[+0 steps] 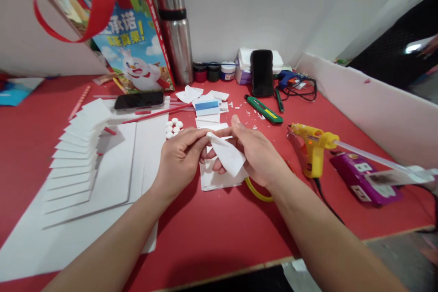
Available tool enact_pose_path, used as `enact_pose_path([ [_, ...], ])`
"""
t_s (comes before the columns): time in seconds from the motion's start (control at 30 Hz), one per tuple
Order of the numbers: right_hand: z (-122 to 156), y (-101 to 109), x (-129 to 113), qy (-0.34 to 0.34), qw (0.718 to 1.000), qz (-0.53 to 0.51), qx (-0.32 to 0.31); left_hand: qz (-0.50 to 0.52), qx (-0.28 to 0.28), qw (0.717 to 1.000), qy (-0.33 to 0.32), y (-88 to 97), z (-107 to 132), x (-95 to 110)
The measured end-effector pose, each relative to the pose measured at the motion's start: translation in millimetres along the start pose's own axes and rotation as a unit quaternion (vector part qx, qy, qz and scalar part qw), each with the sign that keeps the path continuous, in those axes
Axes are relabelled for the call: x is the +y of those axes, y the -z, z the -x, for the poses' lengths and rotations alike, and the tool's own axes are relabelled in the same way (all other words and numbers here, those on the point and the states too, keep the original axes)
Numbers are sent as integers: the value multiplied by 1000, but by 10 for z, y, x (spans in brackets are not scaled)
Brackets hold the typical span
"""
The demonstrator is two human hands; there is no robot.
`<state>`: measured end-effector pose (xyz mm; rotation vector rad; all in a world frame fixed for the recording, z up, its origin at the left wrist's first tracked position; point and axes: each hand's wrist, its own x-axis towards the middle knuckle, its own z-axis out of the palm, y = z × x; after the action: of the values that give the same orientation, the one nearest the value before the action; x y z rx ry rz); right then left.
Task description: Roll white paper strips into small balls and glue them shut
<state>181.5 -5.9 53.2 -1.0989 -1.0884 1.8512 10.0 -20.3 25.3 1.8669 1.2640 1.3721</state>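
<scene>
Over the middle of the red table, both hands meet at a thin white paper piece, gathered to a small rounded tip at its left end and flaring out to the right. My left hand pinches that tip between thumb and fingers. My right hand holds the paper from the other side, fingers curled behind it and thumb raised; part of its grip is hidden. Below the hands lies a stack of white paper squares. Small white balls sit in a cluster just beyond my left hand.
To the left, fanned white cards lie on white boards. A yellow glue gun stands at the right, its cord running forward, near a purple box. A green cutter, phone, steel flask and gift bag are farther back.
</scene>
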Motion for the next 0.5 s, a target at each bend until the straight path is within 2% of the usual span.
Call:
enact_pose_path([
  [0.1, -44, 41, -2, -57, 995, -71, -34, -3, -8, 1000, -7, 7, 11, -3],
  [0.2, -69, 54, 54, -35, 993, -93, -70, 19, -21, 1000, -5, 4, 16, -3],
  [0.3, -80, 47, 117, -9, 993, -92, -80, 34, -20, 999, 3, -1, 9, -2],
  [0.5, -71, 37, 113, 45, 994, 6, -96, 36, -9, 999, 36, -1, -9, 5],
])
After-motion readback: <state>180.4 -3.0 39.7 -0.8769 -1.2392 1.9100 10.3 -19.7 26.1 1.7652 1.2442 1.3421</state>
